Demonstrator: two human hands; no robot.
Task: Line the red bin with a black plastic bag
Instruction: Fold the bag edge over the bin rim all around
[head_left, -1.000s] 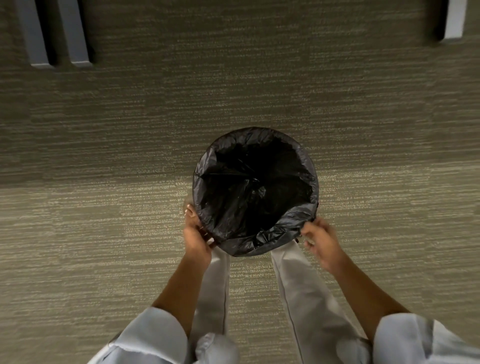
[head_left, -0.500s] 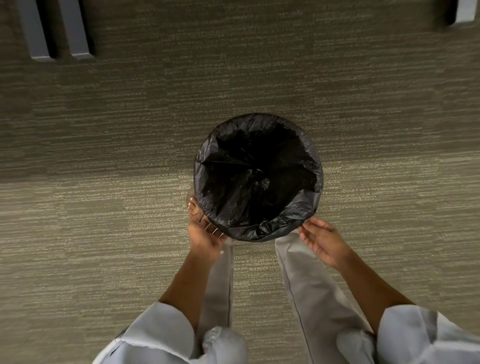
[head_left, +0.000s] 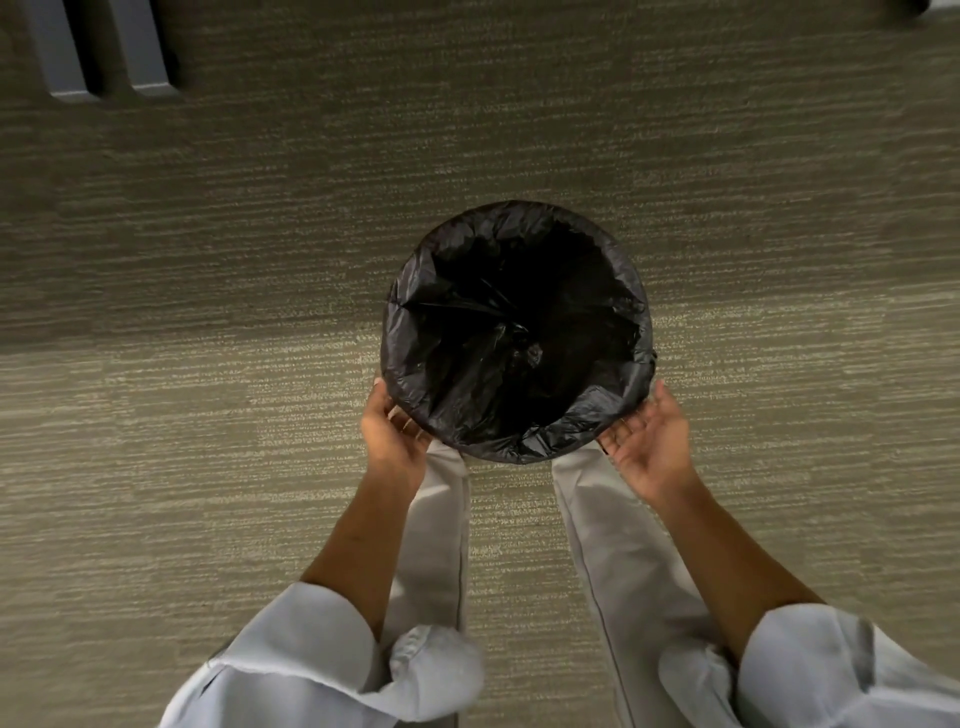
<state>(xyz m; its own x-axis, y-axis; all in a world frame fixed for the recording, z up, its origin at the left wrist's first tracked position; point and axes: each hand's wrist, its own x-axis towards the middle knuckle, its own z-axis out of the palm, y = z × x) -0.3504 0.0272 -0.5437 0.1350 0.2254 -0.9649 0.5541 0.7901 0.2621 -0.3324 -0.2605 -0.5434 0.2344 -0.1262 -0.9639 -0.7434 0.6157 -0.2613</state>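
Grey-green ribbed carpet floor (head_left: 208, 415) across the whole view, with two grey flat furniture legs (head_left: 104, 52) at the far left corner and open carpet on every side of the bin.

Round bin wrapped in a crinkled black plastic bag (head_left: 519, 332) standing upright near the middle of the carpet, just ahead of the light trouser legs (head_left: 436, 545). Bag already down inside, its mouth folded outward over the rim all the way round; none of the bin's red wall visible from above.

Left hand (head_left: 395, 436) curled against the near-left side of the rim, fingers touching the folded plastic; whether pinching it or merely pressing, cannot tell. Right hand (head_left: 649, 441) spread flat, palm up, fingers loose, just beside the near-right side of the rim and gripping nothing.

Step in hand, by the look of it: last tidying of the overhang, lining all but finished. Next move likely calls for smoothing the bunched fold at the near edge and pressing the slack centre of the bag toward the bottom, gently, thin film tearing easily on a hard rim.

Plenty of free room left, right and beyond; only the person's own legs crowd the near side.
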